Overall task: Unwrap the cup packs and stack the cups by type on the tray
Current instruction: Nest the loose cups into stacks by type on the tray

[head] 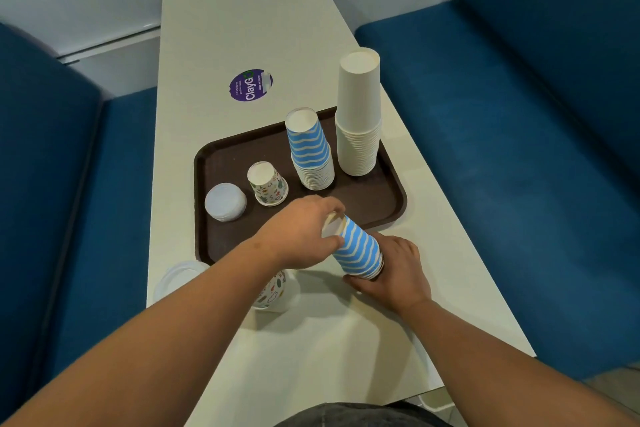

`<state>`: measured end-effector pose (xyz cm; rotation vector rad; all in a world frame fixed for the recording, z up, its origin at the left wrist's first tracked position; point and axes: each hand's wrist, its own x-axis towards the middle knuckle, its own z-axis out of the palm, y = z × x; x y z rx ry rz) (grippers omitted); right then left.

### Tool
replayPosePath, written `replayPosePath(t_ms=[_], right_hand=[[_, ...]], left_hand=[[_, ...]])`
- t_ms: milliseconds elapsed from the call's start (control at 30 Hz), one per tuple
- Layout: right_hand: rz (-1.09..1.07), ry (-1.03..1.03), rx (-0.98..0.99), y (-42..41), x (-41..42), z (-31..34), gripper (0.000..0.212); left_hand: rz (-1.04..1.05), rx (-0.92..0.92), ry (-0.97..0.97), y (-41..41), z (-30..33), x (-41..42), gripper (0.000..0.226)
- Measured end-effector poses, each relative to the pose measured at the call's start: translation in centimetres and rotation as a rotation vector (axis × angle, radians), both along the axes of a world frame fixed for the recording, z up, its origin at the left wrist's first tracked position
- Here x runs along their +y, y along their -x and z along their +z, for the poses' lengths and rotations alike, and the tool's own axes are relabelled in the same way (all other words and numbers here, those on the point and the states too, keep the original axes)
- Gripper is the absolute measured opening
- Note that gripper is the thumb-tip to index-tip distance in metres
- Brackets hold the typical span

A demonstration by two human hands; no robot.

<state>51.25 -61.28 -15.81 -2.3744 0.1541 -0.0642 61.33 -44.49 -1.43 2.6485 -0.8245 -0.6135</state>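
Observation:
A short stack of blue-and-white striped cups (358,248) is held tilted just in front of the brown tray (221,163). My left hand (301,234) grips its upper end, and my right hand (394,270) grips its lower end. On the tray stand a taller striped stack (310,149), a tall plain white stack (360,114), one patterned cup (267,184) upside down, and a low pile of white lids (225,202). A wrapped pack of patterned cups (273,291) lies on the table, partly hidden under my left forearm.
A clear lid pack (178,279) lies at the table's left edge near the tray. A purple round sticker (250,84) marks the table beyond the tray. Blue bench seats (502,149) flank the narrow white table (311,357) on both sides.

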Motion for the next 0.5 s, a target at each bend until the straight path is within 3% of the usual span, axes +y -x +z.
replayPosePath(t_ms=[133, 233, 333, 433, 500], right_hand=[[0.021, 0.039, 0.027, -0.2, -0.1, -0.1, 0.068], [0.038, 0.055, 0.04, -0.2, -0.2, 0.0, 0.065], [0.036, 0.043, 0.016, -0.1, -0.1, -0.1, 0.063], [0.034, 0.04, 0.01, 0.0, -0.1, -0.2, 0.064], [0.036, 0.047, 0.011, -0.1, -0.1, -0.2, 0.063]], left_hand=[[0.042, -0.128, 0.108, -0.7, 2.2, 0.4, 0.049], [0.136, -0.221, 0.348, -1.8, 5.3, 0.7, 0.053], [0.24, -0.431, 0.583, -3.7, 8.7, 0.9, 0.045], [0.305, -0.694, 0.582, -6.3, 11.2, 0.8, 0.032], [0.333, -0.74, 0.516, -8.3, 11.6, 0.6, 0.031]])
